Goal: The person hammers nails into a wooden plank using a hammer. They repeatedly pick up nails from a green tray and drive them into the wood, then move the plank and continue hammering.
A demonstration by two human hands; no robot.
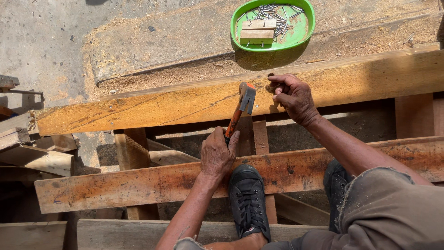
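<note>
Over sawdusty planks, left hand (216,155) clamps a hammer (241,107); right hand (293,96) fingers pinch together on the upper plank (185,104).

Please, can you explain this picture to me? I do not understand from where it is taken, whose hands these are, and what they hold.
The camera sits on a person's head and looks down at their own two bare hands. The left hand grips a hammer by its orange handle. The right hand rests on a long wooden plank, its fingers pinched together as if holding a nail, too small to see. Beyond the plank, a green bowl holds nails and small wooden blocks. A black shoe stands on a nearer plank.
</note>
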